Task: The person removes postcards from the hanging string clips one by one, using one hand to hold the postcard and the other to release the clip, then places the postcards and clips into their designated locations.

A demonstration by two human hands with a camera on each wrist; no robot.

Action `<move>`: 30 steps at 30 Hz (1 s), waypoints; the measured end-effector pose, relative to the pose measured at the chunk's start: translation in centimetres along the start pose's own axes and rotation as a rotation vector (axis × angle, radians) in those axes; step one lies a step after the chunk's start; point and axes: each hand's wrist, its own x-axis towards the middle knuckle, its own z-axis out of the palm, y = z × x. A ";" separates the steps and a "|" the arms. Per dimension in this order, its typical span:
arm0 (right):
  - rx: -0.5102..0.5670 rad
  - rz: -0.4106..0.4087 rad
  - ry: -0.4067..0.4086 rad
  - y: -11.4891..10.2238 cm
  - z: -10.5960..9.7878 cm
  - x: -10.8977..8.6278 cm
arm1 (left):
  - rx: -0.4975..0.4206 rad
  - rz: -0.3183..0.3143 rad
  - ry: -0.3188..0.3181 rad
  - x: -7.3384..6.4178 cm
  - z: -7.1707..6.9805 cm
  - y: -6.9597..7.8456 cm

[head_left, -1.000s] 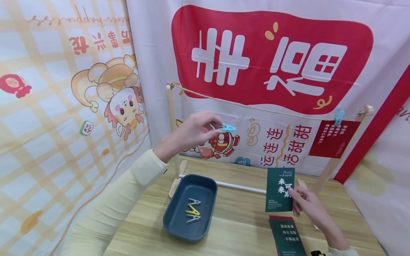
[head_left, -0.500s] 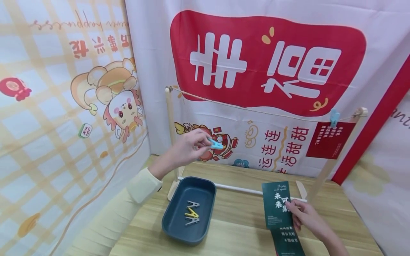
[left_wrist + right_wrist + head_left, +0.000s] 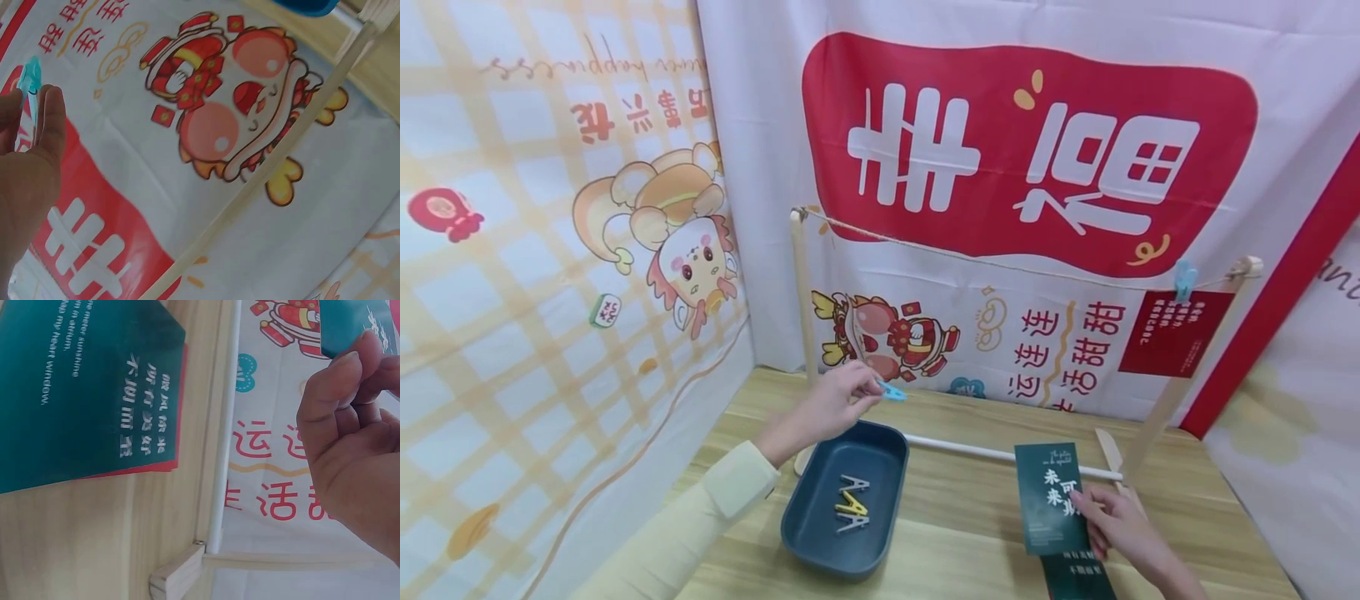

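My left hand (image 3: 831, 406) pinches a light blue clothespin (image 3: 892, 391) between thumb and fingers, just above the far end of a dark blue tray (image 3: 797, 546). In the left wrist view the same clothespin (image 3: 29, 76) stands out past the fingertips. A green card (image 3: 1037, 517) with white lettering is held by its right edge in my right hand (image 3: 1123, 525). Beneath it a stack of green and red cards (image 3: 1078, 579) lies on the table, partly covered in the head view; the right wrist view shows the stack (image 3: 81, 394) more fully.
Several grey and yellow clothespins (image 3: 853, 504) lie in the tray. Behind stands a wooden frame (image 3: 801, 300) with a string (image 3: 970, 252) across its top. A blue clothespin (image 3: 1184, 282) holds a red card (image 3: 1176, 333) at the string's right end. A white rod (image 3: 970, 447) joins the frame's feet.
My left hand has come down and slightly left with the blue clothespin, from before the backdrop to above the tray. My right hand has lowered the green card over the stack.
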 end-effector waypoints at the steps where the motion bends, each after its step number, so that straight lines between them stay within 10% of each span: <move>1: 0.001 0.006 -0.002 0.1 0.0 0.0 | -0.003 -0.022 -0.006 -0.3 0.2 -0.1; 17: 0.030 0.078 -0.014 2.9 0.2 -0.8 | -0.018 -0.222 -0.001 -3.8 1.8 -1.9; 30: 0.010 0.102 -0.032 4.3 -0.7 -1.0 | -0.002 -0.329 -0.264 -6.5 4.9 -2.6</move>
